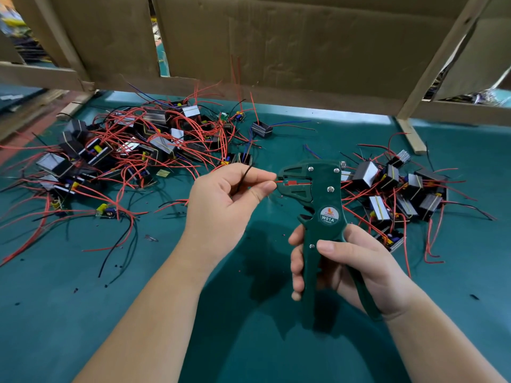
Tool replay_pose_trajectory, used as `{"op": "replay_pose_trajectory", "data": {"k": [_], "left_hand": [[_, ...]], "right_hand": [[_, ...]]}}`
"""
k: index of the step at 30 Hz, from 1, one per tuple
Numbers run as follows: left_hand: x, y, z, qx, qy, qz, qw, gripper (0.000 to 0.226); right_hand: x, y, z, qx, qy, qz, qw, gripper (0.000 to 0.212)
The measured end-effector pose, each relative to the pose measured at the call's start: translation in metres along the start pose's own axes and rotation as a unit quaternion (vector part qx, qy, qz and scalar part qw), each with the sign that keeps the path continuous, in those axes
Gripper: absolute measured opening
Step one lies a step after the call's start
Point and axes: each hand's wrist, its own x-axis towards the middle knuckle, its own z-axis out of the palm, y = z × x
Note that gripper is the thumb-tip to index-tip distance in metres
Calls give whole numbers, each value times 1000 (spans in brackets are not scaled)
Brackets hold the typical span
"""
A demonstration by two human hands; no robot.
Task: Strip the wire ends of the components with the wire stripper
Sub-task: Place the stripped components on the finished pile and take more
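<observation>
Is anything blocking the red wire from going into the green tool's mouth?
Nothing visible blocks it. The left hand pinches the red wire right at the wire stripper mouth, and its tip looks already inside. The right hand grips the handles.

a teal table mat (69,322) fills the foreground. behind it stand creased brown cardboard sheets (290,42) fixed to a pale wooden frame (36,76). a narrow gap (163,59) between two sheets shows a blurred space beyond. light falls in a bright strip (318,110) on the mat under the cardboard's lower edge. a wooden foot (412,136) rests on the mat at right.
</observation>
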Motion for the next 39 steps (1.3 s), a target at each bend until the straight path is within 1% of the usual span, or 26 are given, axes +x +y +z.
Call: {"op": "replay_pose_trajectory", "data": {"k": [5,10,13,19,23,27,28,30,32,34,36,37,39], "left_hand": [[1,-1,-1,3,2,1,1000,15],[1,-1,-3,13,-5,16,1000,19],[2,-2,-4,-3,-9,20,1000,23],[2,-2,-5,-33,-15,9,999,23],[2,0,-6,-30,-23,2,999,21],[3,1,-7,-33,-26,-7,999,23],[3,1,-7,-29,-27,-10,999,23],[3,-1,-6,-19,-28,-22,999,24],[4,-4,-6,-1,-24,-37,999,24],[4,-8,-6,19,-15,-59,998,22],[4,-11,-6,46,-20,-65,997,15],[3,-12,-4,78,-36,-55,995,12],[0,-13,-1,178,-81,-17,981,13]], "right_hand": [[0,-1,0,-3,-5,2,1000,45],[-1,-1,0,-7,-6,8,1000,45],[-1,0,-1,-7,-6,10,1000,45],[-1,0,-1,-12,-9,12,1000,43],[-2,-1,-2,-20,-13,21,1000,42],[-2,0,-2,-22,-8,23,999,29],[-1,1,-1,-20,-4,23,1000,29],[1,5,5,-6,14,22,1000,35],[4,12,15,13,52,19,998,31],[9,18,25,20,116,19,993,33],[13,21,29,18,195,12,981,40],[14,20,28,20,221,13,975,44],[14,17,26,38,235,25,971,47]]}}
